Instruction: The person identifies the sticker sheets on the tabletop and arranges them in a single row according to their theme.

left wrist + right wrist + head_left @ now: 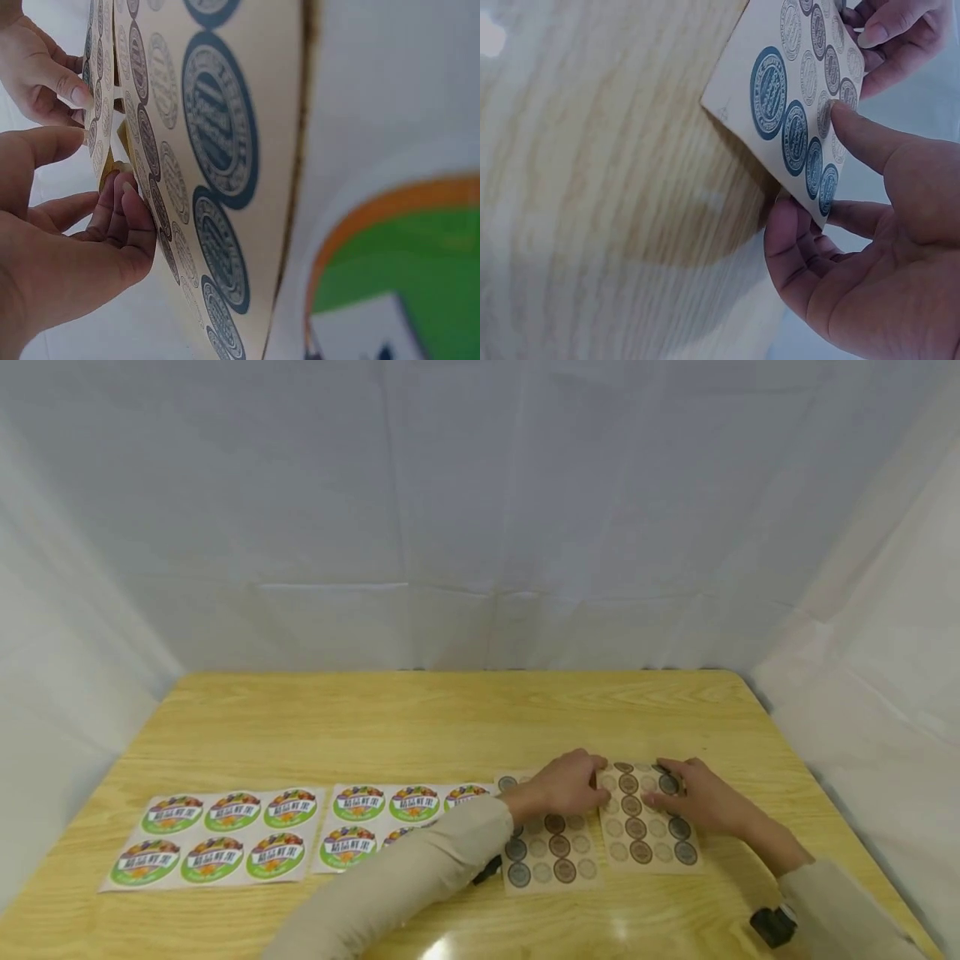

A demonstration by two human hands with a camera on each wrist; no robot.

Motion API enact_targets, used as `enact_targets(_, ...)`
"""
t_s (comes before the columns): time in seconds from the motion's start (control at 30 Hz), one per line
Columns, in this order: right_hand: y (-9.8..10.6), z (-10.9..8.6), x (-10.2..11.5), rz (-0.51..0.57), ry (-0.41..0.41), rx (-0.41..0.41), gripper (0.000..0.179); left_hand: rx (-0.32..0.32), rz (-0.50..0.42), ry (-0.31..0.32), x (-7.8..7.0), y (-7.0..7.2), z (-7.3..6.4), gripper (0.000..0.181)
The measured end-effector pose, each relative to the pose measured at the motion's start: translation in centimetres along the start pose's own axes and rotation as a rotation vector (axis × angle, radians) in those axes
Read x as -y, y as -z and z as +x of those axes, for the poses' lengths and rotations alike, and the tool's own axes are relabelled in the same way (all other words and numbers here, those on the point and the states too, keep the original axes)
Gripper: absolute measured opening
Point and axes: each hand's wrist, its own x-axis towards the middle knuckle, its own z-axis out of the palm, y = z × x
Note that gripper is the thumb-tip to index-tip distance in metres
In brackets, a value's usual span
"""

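Note:
A beige sheet of small round stickers (pixel 626 827), in rows of brown, dark blue and pale circles, is held between both hands at the right of the table. My left hand (pixel 562 785) pinches its left edge; in the left wrist view the thumb and fingers lie on either side of that edge. My right hand (pixel 701 797) grips its right side. The right wrist view shows the right thumb (pixel 862 139) on the printed face and the other fingers at and beneath the edge. A second beige sticker sheet (pixel 551 881) lies under my left wrist.
Two white sheets of larger fruit-label stickers lie to the left: one at the far left (pixel 251 818), the other (pixel 326 827) partly covered by my left sleeve (pixel 405 868). The wood-grain table (pixel 450 718) ends at a pale cloth backdrop (pixel 450 527).

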Motion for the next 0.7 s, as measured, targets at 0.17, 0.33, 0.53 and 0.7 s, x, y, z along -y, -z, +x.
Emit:
enact_targets(0.17,-0.05,-0.20,-0.20,0.011,-0.002,0.010,0.076,0.011,0.008,-0.003,0.02,0.12,0.00,0.042)
enact_targets(0.33,-0.02,-0.42,-0.36,0.023,-0.004,0.008,0.076,0.014,0.015,-0.043,0.08,0.02,0.23,0.031)
enact_targets(0.53,-0.09,-0.55,-0.51,0.031,-0.010,0.003,0.075,0.026,0.028,-0.061,0.04,-0.02,0.44,0.033)
enact_targets(0.7,-0.23,-0.55,-0.63,0.040,-0.017,0.005,0.076,0.025,0.037,-0.050,-0.02,0.13,0.41,0.028)
